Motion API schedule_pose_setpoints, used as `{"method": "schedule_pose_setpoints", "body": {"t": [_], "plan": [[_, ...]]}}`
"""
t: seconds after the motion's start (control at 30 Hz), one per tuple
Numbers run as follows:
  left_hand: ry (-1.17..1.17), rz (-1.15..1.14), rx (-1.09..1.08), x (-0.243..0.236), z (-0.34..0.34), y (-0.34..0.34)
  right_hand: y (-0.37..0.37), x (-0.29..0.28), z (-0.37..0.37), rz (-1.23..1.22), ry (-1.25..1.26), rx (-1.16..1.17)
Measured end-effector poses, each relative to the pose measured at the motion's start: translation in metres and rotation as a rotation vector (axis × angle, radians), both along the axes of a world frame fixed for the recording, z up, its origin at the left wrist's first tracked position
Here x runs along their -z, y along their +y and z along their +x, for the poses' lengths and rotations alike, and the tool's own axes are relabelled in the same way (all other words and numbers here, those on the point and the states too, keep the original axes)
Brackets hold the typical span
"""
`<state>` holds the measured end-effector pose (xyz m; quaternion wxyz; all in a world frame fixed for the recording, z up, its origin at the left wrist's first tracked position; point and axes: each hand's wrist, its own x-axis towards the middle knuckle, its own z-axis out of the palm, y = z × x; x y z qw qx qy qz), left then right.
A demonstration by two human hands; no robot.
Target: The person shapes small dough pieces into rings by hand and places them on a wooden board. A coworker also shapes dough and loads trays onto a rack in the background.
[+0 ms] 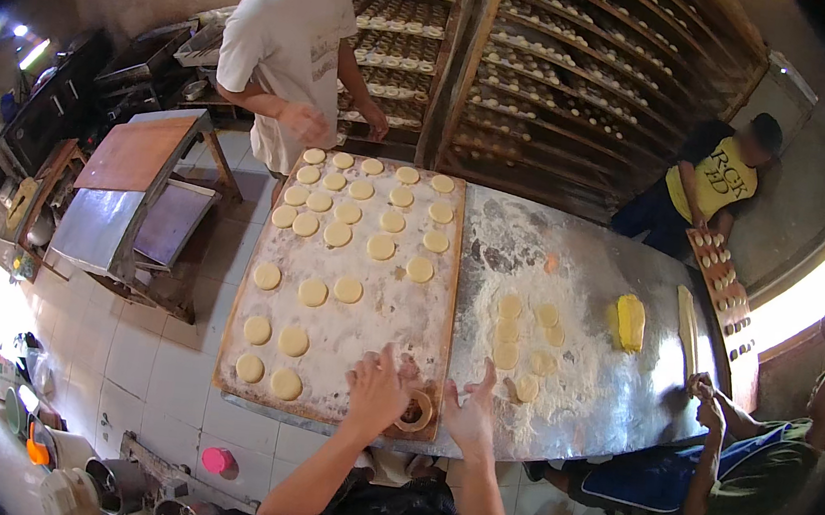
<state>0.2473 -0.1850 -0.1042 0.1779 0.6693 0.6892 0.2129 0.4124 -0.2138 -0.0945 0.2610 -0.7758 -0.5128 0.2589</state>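
Observation:
My left hand is over the near right part of a floured wooden board, fingers spread and nothing seen in them. Beside it, at the board's near right corner, stands a small round pale-rimmed cup with something dark brown inside. My right hand hovers by the metal table's front edge, just right of the cup, fingers apart. Flat round dough pieces lie in loose rows on the board. Several more dough rounds sit in flour right of the board.
A yellow lump and a long dough strip lie farther right. One person stands beyond the board, another holds a tray, and a third handles the strip's near end. Racks of dough pieces stand behind.

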Motion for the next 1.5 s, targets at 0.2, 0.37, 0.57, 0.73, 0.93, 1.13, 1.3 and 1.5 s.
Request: {"method": "schedule_pose_setpoints", "body": {"t": [0.2,0.37,0.57,0.73,0.93,1.13,1.3,1.5], "plan": [[-0.043,0.047,-0.025,0.003,-0.01,-0.014,-0.015,0.016,0.09,0.012,-0.183,0.165],[-0.184,0.148,0.142,0.004,0.043,-0.011,0.0,0.034,0.155,0.005,-0.398,0.217],[-0.378,-0.212,0.343,0.0,0.13,0.0,0.026,0.008,0.169,-0.155,0.18,-0.184],[-0.769,-0.413,0.316,-0.033,0.149,0.0,0.013,-0.031,0.179,0.012,0.808,-0.251],[-0.613,-0.132,0.229,-0.056,0.167,-0.011,0.031,-0.033,0.163,0.229,0.165,-0.274],[-0.277,0.525,0.053,-0.049,0.183,-0.012,0.045,0.007,0.164,-0.158,1.352,-0.454],[-1.44,-0.04,0.013,-0.037,0.166,-0.026,0.045,-0.002,0.16,-0.2,1.804,-0.447],[-0.838,0.229,0.036,-0.016,0.135,-0.017,0.048,-0.026,0.118,-0.021,1.301,-0.637]]}}
